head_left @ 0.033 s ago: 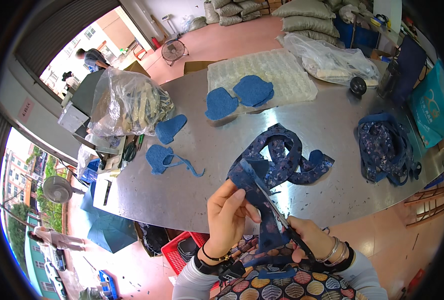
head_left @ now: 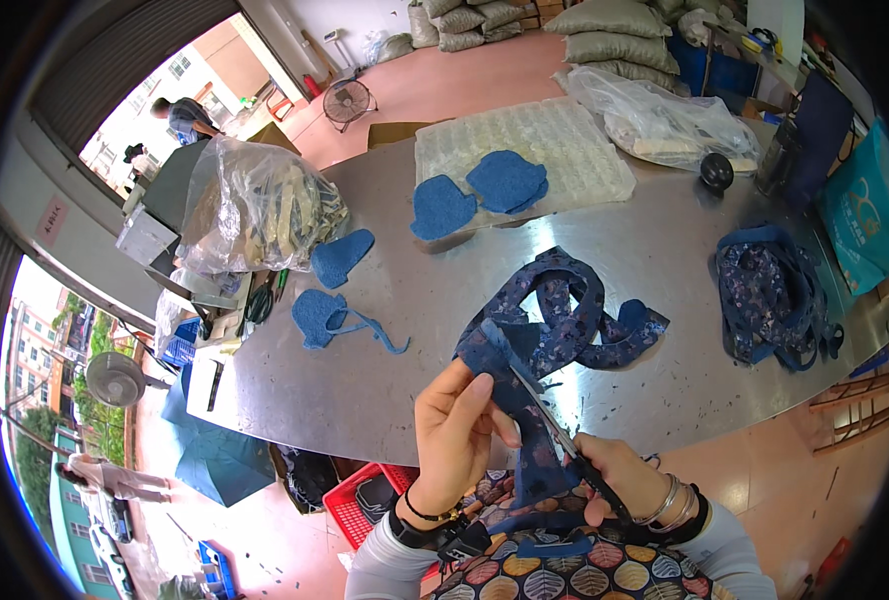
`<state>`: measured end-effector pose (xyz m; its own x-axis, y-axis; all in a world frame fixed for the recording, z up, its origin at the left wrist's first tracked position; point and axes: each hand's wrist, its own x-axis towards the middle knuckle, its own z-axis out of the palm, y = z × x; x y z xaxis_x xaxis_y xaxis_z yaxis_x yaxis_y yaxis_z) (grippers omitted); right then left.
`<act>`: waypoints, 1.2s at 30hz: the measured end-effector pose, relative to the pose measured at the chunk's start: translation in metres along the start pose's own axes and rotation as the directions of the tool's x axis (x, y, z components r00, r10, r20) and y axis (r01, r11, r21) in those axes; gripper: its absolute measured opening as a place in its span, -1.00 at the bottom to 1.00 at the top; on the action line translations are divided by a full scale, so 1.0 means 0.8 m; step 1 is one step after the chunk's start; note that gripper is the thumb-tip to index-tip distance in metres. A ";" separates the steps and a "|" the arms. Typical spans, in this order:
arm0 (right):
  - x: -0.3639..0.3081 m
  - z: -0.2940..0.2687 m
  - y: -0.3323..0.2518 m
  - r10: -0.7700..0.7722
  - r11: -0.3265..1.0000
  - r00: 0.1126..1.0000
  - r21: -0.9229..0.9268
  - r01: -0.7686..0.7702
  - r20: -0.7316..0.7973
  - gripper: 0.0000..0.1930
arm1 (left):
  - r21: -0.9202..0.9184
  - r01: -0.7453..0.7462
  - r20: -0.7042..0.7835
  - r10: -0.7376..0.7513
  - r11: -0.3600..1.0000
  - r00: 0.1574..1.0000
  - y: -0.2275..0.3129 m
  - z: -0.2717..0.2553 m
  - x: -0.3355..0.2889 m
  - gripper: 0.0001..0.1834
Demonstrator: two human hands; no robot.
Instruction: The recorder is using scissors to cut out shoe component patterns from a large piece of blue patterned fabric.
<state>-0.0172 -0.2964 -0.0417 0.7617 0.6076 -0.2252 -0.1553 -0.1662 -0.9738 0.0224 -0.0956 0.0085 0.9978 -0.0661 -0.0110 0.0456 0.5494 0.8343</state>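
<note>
Pinching floral fabric, left hand forward, right hand nearer, fingers curled around scissors

Lettered pink sign, teal bag

Left lane: the metal table is offering open room between the tailed blue scrap and the looped flowered strip. Right lane: a wider gap is running between that strip and the fabric pile. Forward from the left hand, the strip is obstructing low passage. The scissors are blocking the space between the left hand and right hand. Far left, a bulky clear bag is closing the corner.
</note>
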 end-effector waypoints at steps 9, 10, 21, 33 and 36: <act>0.004 0.007 0.008 -0.034 0.996 0.995 0.087 0.026 0.091 -0.12 | 0.075 -0.037 0.005 0.036 0.996 0.999 -0.007 0.005 -0.008 -0.76; 0.004 0.006 0.008 -0.051 0.996 0.995 0.076 0.045 0.085 -0.10 | 0.075 -0.039 0.014 0.038 0.996 0.999 -0.008 0.008 -0.009 -0.76; 0.009 0.013 0.009 -0.136 0.990 0.991 0.041 0.136 0.008 0.02 | 0.104 0.004 0.024 -0.006 0.995 1.000 0.006 0.010 -0.013 -0.56; 0.003 0.001 -0.009 -0.041 0.999 0.998 0.038 0.039 0.049 -0.09 | -0.031 -0.003 -0.010 0.003 1.000 1.000 -0.001 0.000 -0.006 -0.61; 0.004 0.004 -0.011 -0.078 0.997 0.995 0.026 0.076 0.064 -0.08 | 0.074 -0.040 -0.006 0.040 0.996 0.999 -0.002 -0.002 -0.007 -0.62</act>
<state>-0.0152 -0.2902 -0.0339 0.7293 0.6675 -0.1502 -0.1129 -0.0992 -0.9886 0.0170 -0.0944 0.0065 0.9991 -0.0386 0.0190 0.0023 0.4884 0.8726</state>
